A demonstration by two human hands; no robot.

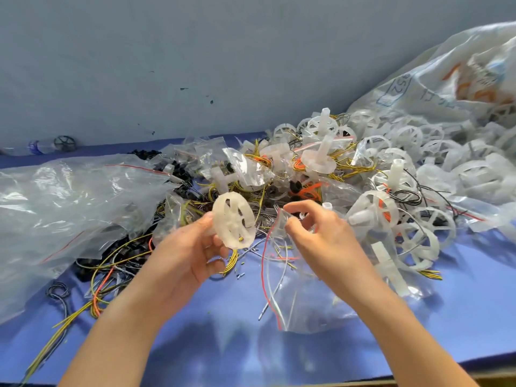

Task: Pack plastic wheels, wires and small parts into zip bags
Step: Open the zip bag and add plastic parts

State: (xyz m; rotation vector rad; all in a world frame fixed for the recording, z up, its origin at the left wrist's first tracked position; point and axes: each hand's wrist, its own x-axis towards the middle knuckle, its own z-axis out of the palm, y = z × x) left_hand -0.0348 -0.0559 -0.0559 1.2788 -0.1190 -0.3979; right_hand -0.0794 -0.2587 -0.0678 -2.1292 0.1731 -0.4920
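Observation:
My left hand point(192, 250) grips a white translucent spoked plastic wheel point(234, 220) by its hub, held upright above the blue table point(223, 317). My right hand point(321, 233) pinches the mouth of a clear zip bag point(296, 291) with a red seal strip; the bag hangs down from my fingers to the table and holds thin white and red wires. The wheel sits just left of the bag's mouth, a small gap apart from it.
A heap of white wheels point(405, 169), yellow, black and orange wires point(343, 163) and filled small bags covers the table's middle and right. A big woven sack point(446, 79) of wheels lies at the right. Large clear plastic bags point(69, 205) lie left. A grey wall stands behind.

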